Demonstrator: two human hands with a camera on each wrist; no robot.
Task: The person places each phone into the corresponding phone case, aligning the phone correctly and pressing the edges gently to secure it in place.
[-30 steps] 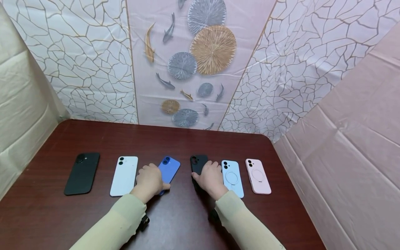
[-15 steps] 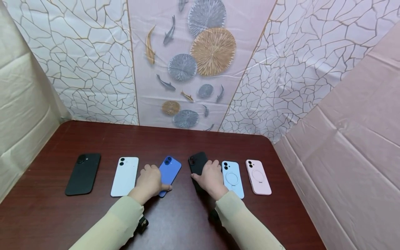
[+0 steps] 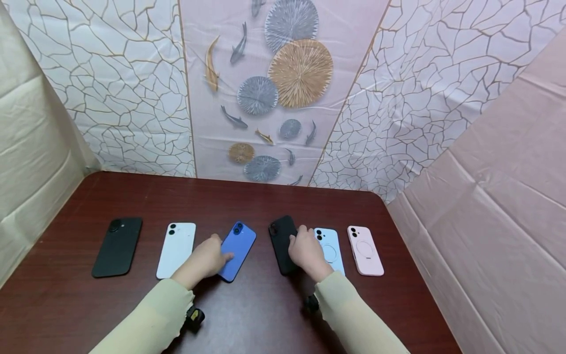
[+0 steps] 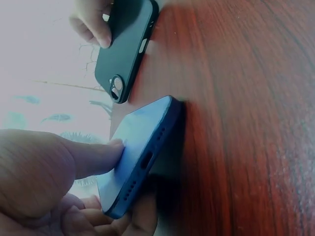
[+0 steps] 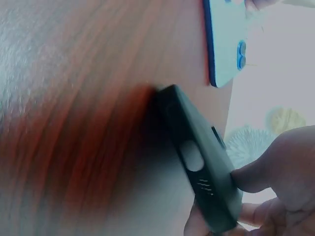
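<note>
My left hand [image 3: 204,261] pinches the blue phone [image 3: 240,248] by its near left side. In the left wrist view the left thumb presses on the back of the phone [image 4: 135,142], fingers beneath, and its port end is raised off the table. My right hand [image 3: 307,250] holds the black phone case [image 3: 280,246] by its right side. The right wrist view shows that case [image 5: 199,157] tilted, its port cutout facing the camera, between the thumb and fingers of the right hand [image 5: 288,182]. Phone and case are apart from each other.
On the brown table [image 3: 247,319], a white phone [image 3: 177,248] and a black phone [image 3: 117,248] lie to the left. A light blue case [image 3: 329,241] lies partly behind my right hand, with a pink case [image 3: 365,250] farther right. Patterned curtains [image 3: 132,88] enclose the table.
My left hand has drawn slightly back to the left, its thumb now on the phone's back. My right hand has shifted right along the black case, which has turned slightly, exposing its near end.
</note>
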